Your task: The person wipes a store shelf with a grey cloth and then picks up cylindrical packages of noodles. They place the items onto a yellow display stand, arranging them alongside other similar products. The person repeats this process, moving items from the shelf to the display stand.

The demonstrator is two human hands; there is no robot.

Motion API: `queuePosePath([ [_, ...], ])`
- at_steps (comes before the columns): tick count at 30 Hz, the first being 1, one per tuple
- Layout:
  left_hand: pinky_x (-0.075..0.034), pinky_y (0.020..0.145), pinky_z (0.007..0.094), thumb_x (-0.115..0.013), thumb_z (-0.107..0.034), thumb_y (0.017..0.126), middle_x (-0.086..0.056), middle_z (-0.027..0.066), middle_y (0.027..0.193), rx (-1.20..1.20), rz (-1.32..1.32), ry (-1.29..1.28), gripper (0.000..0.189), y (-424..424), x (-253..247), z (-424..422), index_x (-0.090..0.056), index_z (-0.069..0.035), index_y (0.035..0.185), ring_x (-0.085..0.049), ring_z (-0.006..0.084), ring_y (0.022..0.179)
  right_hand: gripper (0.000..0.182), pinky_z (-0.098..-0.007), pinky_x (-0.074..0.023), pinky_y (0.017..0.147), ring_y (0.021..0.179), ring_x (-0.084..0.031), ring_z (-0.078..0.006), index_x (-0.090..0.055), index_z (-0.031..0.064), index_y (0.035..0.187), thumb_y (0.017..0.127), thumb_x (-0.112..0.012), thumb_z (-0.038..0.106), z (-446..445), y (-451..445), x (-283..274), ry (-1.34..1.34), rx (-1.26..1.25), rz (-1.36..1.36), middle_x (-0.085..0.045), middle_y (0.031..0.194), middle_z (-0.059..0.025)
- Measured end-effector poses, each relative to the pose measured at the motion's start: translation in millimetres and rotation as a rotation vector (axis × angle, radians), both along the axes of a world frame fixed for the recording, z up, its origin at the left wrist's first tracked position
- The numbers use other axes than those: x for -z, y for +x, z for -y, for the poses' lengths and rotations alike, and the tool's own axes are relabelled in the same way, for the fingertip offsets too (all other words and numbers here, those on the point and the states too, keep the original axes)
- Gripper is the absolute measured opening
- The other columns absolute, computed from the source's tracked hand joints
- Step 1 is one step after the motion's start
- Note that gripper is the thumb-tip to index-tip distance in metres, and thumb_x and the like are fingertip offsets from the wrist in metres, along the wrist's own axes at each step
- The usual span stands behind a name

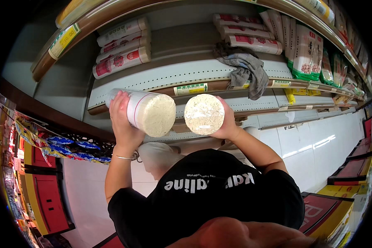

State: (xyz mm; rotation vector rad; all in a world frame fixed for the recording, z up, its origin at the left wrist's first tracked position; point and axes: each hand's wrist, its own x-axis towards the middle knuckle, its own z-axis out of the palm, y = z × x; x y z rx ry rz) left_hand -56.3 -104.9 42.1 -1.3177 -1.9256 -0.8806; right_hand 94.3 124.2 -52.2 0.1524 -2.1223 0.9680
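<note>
My left hand [122, 119] grips a thick cylindrical pack of dried noodles [148, 113] in a white wrapper with a thin reddish line. Its pale round end tilts toward me. In my right hand [228, 122] is a second round pack of noodles [204, 114], seen end-on under shiny clear film; its side is hidden. The two packs are held a little apart, in front of the shelf edge. Behind them, a stack of noodle packs [122, 62] lies at the shelf's left, and another stack [254, 43] lies farther right.
A grey cloth [248, 68] drapes over the shelf's front rail [217, 85]. Upright noodle bags [307, 55] stand at the right. A higher shelf edge [111, 21] curves overhead. Colourful hanging packets [71, 145] are at the left, and red and yellow boxes [325, 214] at the lower right.
</note>
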Motion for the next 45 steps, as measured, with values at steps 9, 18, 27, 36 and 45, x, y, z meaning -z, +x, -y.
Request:
queuePosePath([
  [9, -0.031, 0.096, 0.0449, -0.077, -0.008, 0.052, -0.046, 0.0183, 0.117, 0.021, 0.063, 0.027, 0.077, 11, 1, 3, -0.037, -0.003, 0.118, -0.042, 0.0371, 0.112, 0.084, -0.0432, -0.0443, 0.075, 0.090, -0.053, -0.0389, -0.032, 0.0051, 0.123, 0.055, -0.077, 0.021, 4, 1, -14, 0.272, 0.026, -0.386, -0.049, 0.108, -0.0237],
  [18, -0.034, 0.094, 0.0436, -0.076, -0.006, 0.052, -0.046, 0.0184, 0.118, 0.009, 0.098, 0.002, 0.077, 10, 8, 3, -0.038, -0.004, 0.118, -0.042, 0.0371, 0.112, 0.086, -0.0435, -0.0430, 0.078, 0.093, -0.052, -0.0379, -0.030, 0.0066, 0.126, 0.055, -0.078, 0.020, 2, 4, -12, 0.241, 0.062, -0.332, -0.048, 0.110, -0.0235],
  [27, -0.038, 0.091, 0.0378, -0.077, -0.010, 0.050, -0.049, 0.0155, 0.112, 0.051, 0.477, -0.027, 0.079, 15, 16, 2, -0.038, -0.003, 0.118, -0.047, 0.0303, 0.106, 0.090, -0.0395, -0.0382, 0.088, 0.103, -0.050, -0.0302, -0.031, 0.0005, 0.126, 0.052, -0.078, 0.020, -2, 13, -6, -0.296, -0.167, 0.059, -0.048, 0.113, -0.0181],
  [36, -0.039, 0.090, 0.0320, -0.077, -0.016, 0.056, -0.049, 0.0103, 0.115, 0.465, 1.176, 0.048, 0.077, 25, 33, -15, -0.038, -0.001, 0.120, -0.048, 0.0179, 0.105, 0.097, -0.0354, -0.0284, 0.097, 0.116, -0.037, -0.0199, -0.021, 0.0011, 0.131, 0.055, -0.077, 0.026, 3, 25, -21, -0.669, -0.430, 0.253, -0.038, 0.126, -0.0114],
  [45, -0.035, 0.093, 0.0337, -0.075, -0.017, 0.056, -0.048, 0.0117, 0.114, 0.469, 1.108, -0.066, 0.078, 31, 39, -29, -0.036, -0.001, 0.122, -0.046, 0.0213, 0.109, 0.102, -0.0350, -0.0274, 0.099, 0.118, -0.036, -0.0205, -0.018, -0.0012, 0.132, 0.054, -0.078, 0.027, 4, 27, -30, -0.637, -0.406, 0.275, -0.037, 0.128, -0.0127],
])
